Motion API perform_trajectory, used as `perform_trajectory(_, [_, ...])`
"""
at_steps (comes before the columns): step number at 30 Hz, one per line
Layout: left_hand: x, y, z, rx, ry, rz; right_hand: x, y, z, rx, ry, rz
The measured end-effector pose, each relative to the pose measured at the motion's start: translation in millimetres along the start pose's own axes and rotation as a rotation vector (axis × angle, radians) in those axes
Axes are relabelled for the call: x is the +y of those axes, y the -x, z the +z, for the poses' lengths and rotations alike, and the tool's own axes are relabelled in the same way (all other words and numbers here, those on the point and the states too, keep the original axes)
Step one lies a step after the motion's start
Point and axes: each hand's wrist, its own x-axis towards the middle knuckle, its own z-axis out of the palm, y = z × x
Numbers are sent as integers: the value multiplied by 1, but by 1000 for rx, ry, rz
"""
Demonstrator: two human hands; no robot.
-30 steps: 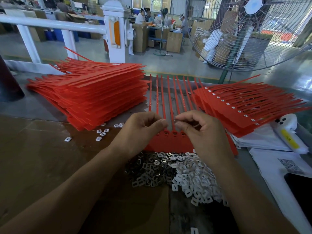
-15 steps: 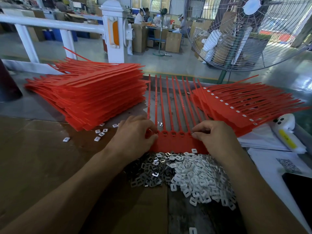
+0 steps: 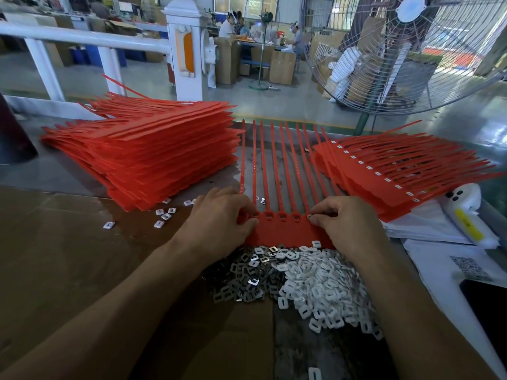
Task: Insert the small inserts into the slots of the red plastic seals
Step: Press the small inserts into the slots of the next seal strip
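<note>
A flat strip of joined red plastic seals (image 3: pixel 284 229) lies in front of me, its long tails pointing away. My left hand (image 3: pixel 219 219) pinches the strip's left end at a slot. My right hand (image 3: pixel 345 223) pinches a small insert (image 3: pixel 310 216) at a slot near the strip's right end. Between my forearms lies a heap of loose inserts: dark metal ones (image 3: pixel 244 281) on the left, white plastic ones (image 3: pixel 323 286) on the right.
A tall stack of red seals (image 3: pixel 148 157) sits at the left, another stack with white inserts (image 3: pixel 397 171) at the right. A few stray inserts (image 3: pixel 163 216) lie on the brown board. Papers (image 3: pixel 439 267), a white handheld device (image 3: pixel 466 212) and a fan (image 3: pixel 411 50) stand at the right.
Both hands have come down from holding the strip up together to its two ends; the strip now lies flat, and my right hand has moved right to a slot.
</note>
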Motion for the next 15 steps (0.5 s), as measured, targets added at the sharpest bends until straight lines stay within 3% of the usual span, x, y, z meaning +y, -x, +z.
perform_trajectory(15, [0, 0, 0, 1, 11, 1, -1, 2, -1, 22, 14, 2])
